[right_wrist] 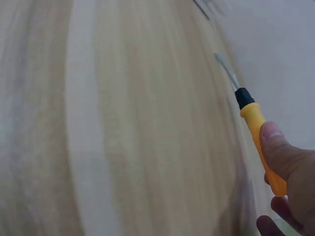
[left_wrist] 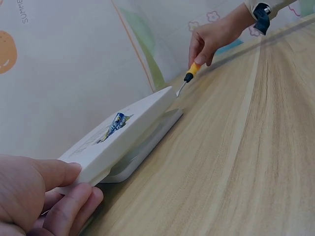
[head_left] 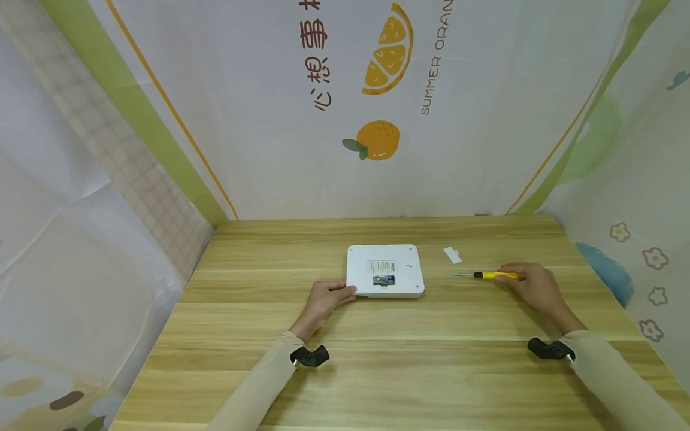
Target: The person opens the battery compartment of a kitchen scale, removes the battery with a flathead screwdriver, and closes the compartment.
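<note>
At the near-left corner of the white device [head_left: 385, 257], the left hand [head_left: 326, 296] pinches its edge between thumb and fingers, seemingly to hold the upper slab raised from the thinner plate [left_wrist: 147, 155] beneath. In the device's near side, a recess exposes what looks like a battery [head_left: 384, 280], probably so it can be reached. Just right of the device lies a small white strip [head_left: 452, 255], perhaps set aside as its cover. Farther right, the right hand [head_left: 530, 286] grips a screwdriver [head_left: 493, 275], its tip towards the device. The rounded casing looks like smooth plastic; the screwdriver pairs a glossy yellow handle with a slim metal shaft, above wood-grained worktop [head_left: 458, 371].
</note>
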The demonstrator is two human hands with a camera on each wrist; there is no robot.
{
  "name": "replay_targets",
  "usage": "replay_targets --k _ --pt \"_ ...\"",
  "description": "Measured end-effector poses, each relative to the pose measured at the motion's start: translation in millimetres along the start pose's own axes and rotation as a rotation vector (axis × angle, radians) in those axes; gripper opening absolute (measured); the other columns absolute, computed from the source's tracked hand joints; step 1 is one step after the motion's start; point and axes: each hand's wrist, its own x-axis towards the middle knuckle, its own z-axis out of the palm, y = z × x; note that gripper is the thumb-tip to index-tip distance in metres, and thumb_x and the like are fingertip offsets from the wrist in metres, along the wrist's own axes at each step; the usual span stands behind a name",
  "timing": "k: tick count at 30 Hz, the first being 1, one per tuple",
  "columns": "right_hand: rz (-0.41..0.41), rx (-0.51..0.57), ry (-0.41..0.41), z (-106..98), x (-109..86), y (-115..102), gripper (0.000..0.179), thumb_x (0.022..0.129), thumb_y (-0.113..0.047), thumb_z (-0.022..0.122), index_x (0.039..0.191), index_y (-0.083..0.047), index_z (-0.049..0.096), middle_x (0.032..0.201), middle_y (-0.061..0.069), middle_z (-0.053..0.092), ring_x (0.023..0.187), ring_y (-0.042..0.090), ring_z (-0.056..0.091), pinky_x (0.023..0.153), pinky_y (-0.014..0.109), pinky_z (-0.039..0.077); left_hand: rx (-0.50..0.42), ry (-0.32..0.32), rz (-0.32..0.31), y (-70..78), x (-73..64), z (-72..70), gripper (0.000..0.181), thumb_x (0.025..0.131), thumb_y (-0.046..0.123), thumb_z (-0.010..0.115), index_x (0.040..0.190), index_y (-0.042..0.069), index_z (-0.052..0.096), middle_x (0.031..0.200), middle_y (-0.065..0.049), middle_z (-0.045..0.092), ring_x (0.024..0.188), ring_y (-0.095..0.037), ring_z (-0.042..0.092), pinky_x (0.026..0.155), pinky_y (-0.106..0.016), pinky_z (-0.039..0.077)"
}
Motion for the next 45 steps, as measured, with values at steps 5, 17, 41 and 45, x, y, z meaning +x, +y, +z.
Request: replay_targets --k 5,17,41,45 --pt "-0.054 -0.041 0.030 8.1 -2.1 5.6 0.033 0.091 -0.021 0.080 0.112 0.005 0.076 0.122 0.028 0.068 0.111 0.054 0.057 0.092 0.073 0.048 0.015 0.001 -0.008 -1.4 0.4 -0.3 0.027 0.094 -0.006 0.069 0.116 -0.021 0.066 0.114 -0.030 0.069 0.095 -0.025 0.074 0.090 -0.033 0.064" --pt "-0.092 -0.053 0.047 5.3 -3.4 -1.0 0.043 0.088 -0.022 0.083 0.118 0.006 0.073 0.119 0.031 0.068 0.103 0.051 0.062 0.088 0.072 0.050 0.006 -0.006 0.008 -0.5 0.9 0.4 0.026 0.094 -0.008 0.068 0.116 -0.022 0.065 0.111 -0.030 0.070 0.090 -0.020 0.073 0.089 -0.033 0.065" --pt "-0.307 0.004 -0.253 29.8 67.2 -143.1 0.033 0.093 -0.026 0.078 0.118 -0.004 0.077 0.108 0.011 0.076 0.095 0.025 0.070 0.080 0.046 0.063 -0.002 -0.021 0.020 -2.2 1.1 -3.2 0.029 0.094 -0.007 0.068 0.118 -0.022 0.064 0.117 -0.033 0.068 0.095 -0.023 0.074 0.090 -0.033 0.064" --pt "-0.370 0.051 -0.287 51.1 75.3 -157.3 0.030 0.091 -0.027 0.079 0.114 -0.007 0.079 0.104 0.004 0.076 0.088 0.017 0.068 0.076 0.037 0.062 -0.016 -0.027 0.016 -3.2 0.9 -2.6 0.029 0.094 -0.008 0.068 0.119 -0.022 0.063 0.117 -0.033 0.068 0.094 -0.021 0.074 0.089 -0.032 0.065"
